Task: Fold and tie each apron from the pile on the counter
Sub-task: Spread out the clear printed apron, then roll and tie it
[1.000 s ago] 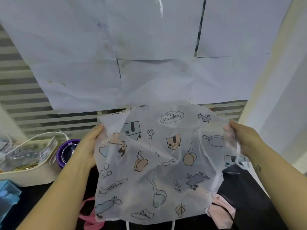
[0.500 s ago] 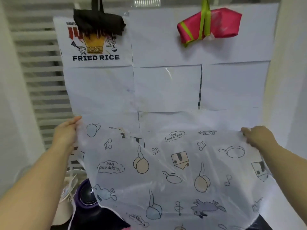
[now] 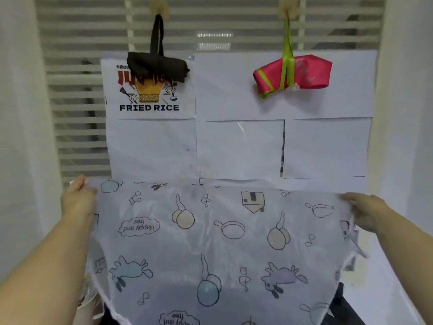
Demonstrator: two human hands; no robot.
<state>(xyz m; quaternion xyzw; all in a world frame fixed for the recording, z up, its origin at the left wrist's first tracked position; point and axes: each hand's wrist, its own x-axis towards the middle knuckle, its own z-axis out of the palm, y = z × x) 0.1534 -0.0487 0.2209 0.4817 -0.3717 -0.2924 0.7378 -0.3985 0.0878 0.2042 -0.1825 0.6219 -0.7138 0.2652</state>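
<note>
The left hand (image 3: 78, 200) at mid-left and the right hand (image 3: 365, 214) at mid-right each pinch a top corner of the printed apron (image 3: 218, 242). It hangs down from both grips across the lower frame, its top edge running left to right, neither hand nearer. Compared with half a second ago, that edge is drawn straighter, and the tied black bundle (image 3: 159, 66) and pink bundle (image 3: 293, 72) sit lower in view.

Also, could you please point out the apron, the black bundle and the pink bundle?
apron (image 3: 222, 249), head view, cloth's middle
black bundle (image 3: 159, 66), head view, folded body
pink bundle (image 3: 311, 71), head view, right half
</note>
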